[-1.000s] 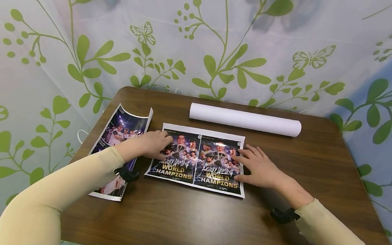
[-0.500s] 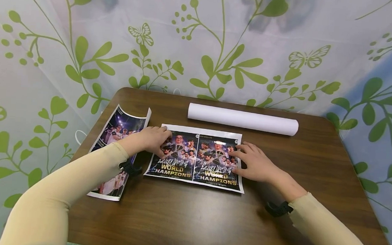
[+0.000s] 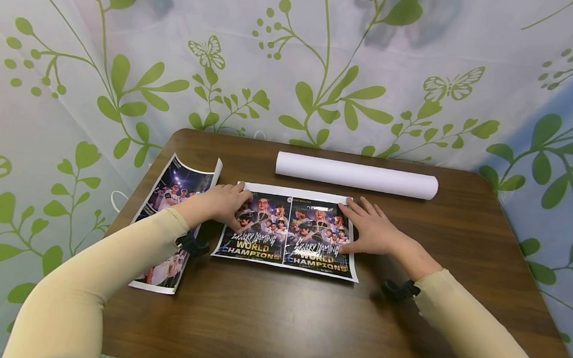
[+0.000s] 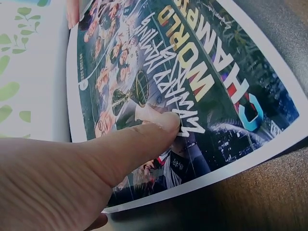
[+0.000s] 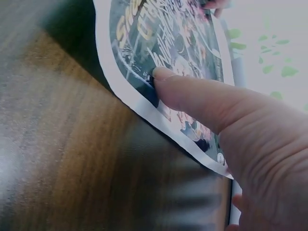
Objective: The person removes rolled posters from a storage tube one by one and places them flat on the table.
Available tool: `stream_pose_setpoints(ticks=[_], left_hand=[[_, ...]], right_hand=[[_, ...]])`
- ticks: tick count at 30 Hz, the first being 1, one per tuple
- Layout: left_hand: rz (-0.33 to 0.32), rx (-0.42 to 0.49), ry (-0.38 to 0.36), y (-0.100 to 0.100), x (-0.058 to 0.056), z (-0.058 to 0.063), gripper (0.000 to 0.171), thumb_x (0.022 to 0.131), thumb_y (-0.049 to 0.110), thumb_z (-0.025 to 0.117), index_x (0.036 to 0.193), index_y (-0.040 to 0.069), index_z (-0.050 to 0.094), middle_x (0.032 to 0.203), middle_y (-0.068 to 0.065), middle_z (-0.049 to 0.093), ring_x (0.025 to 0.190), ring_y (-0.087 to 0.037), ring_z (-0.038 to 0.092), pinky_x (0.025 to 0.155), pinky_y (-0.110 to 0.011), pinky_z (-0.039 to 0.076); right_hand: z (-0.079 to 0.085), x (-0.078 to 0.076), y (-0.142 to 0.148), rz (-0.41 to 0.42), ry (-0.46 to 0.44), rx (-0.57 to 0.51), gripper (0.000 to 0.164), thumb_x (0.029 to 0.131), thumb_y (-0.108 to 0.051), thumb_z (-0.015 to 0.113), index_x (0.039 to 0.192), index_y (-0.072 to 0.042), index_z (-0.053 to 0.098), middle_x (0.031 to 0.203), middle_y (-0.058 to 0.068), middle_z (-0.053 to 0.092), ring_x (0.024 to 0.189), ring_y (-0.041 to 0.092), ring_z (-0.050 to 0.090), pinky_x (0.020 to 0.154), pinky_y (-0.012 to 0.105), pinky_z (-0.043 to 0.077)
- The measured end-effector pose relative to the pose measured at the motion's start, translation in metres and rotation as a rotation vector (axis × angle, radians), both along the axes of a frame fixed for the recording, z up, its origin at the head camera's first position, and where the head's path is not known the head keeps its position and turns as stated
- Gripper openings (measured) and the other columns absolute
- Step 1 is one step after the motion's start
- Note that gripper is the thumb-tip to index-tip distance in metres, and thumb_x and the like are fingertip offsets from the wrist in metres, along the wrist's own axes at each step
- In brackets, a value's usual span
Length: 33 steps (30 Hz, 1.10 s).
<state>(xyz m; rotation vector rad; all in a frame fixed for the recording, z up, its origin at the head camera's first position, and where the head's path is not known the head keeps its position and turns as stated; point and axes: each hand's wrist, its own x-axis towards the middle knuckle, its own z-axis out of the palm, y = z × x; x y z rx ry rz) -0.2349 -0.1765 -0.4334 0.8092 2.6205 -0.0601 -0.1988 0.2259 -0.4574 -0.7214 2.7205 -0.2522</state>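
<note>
A glossy sheet printed with two identical "World Champions" posters side by side lies on the wooden table, its edges bowed up a little. My left hand rests at its left side, index finger by the far left corner. The left thumb lies flat on the print. Over the right edge spreads my right hand, its index fingertip near the far right corner. The right thumb presses on the print close to the white border. In both wrist views the other fingers are mostly hidden.
Left of the sheet, partly behind my left forearm, lies another poster print with a curled right edge. A white paper roll lies across the back of the wooden table. A leaf-patterned curtain hangs behind.
My left hand has moved slightly, its index finger now at the far left corner. The right hand has shifted up and left, onto the far right corner. The sheet has barely moved.
</note>
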Motion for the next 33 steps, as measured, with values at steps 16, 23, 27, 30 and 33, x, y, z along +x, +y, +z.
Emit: stream_pose_setpoints(ticks=[16, 23, 27, 30, 33], left_hand=[[0.012, -0.106, -0.021, 0.0039, -0.0059, 0.0012, 0.124, 0.073, 0.062, 0.086, 0.162, 0.003, 0.023, 0.16, -0.025, 0.033, 0.142, -0.044, 0.038, 0.112, -0.057, 0.036], [0.017, -0.148, 0.005, 0.0033, -0.0047, 0.0022, 0.122, 0.073, 0.066, 0.084, 0.162, 0.005, 0.027, 0.159, -0.021, 0.035, 0.14, -0.043, 0.04, 0.11, -0.057, 0.038], [0.033, -0.155, -0.001, 0.003, -0.0043, 0.0026, 0.121, 0.072, 0.068, 0.083, 0.161, 0.006, 0.029, 0.16, -0.021, 0.034, 0.14, -0.042, 0.039, 0.11, -0.057, 0.037], [0.044, -0.153, -0.009, 0.0031, -0.0039, 0.0027, 0.121, 0.071, 0.069, 0.083, 0.161, 0.006, 0.031, 0.16, -0.021, 0.034, 0.14, -0.042, 0.039, 0.111, -0.057, 0.037], [0.053, -0.151, -0.017, 0.0034, -0.0036, 0.0025, 0.122, 0.07, 0.07, 0.083, 0.161, 0.006, 0.031, 0.16, -0.021, 0.033, 0.141, -0.042, 0.038, 0.111, -0.057, 0.036]], right_hand=[[-0.0025, -0.0049, 0.0001, -0.012, -0.059, 0.047, 0.121, 0.075, -0.075, 0.075, 0.165, -0.017, 0.019, 0.17, 0.014, 0.013, 0.153, 0.045, 0.002, 0.116, 0.071, 0.006], [-0.0007, -0.0065, -0.001, -0.021, -0.04, 0.053, 0.127, 0.071, -0.077, 0.078, 0.165, -0.013, 0.022, 0.168, 0.014, 0.023, 0.153, 0.046, 0.009, 0.116, 0.07, 0.006], [0.0002, -0.0077, -0.0012, -0.019, -0.023, 0.065, 0.13, 0.068, -0.078, 0.078, 0.164, -0.009, 0.023, 0.166, 0.015, 0.026, 0.152, 0.046, 0.012, 0.117, 0.069, 0.007], [0.0002, -0.0084, -0.0007, -0.014, -0.005, 0.074, 0.13, 0.067, -0.08, 0.078, 0.163, -0.008, 0.026, 0.165, 0.016, 0.029, 0.151, 0.047, 0.013, 0.117, 0.069, 0.007], [0.0, -0.009, 0.0001, -0.01, 0.01, 0.079, 0.129, 0.066, -0.08, 0.078, 0.161, -0.007, 0.031, 0.164, 0.015, 0.03, 0.151, 0.047, 0.013, 0.117, 0.069, 0.007]])
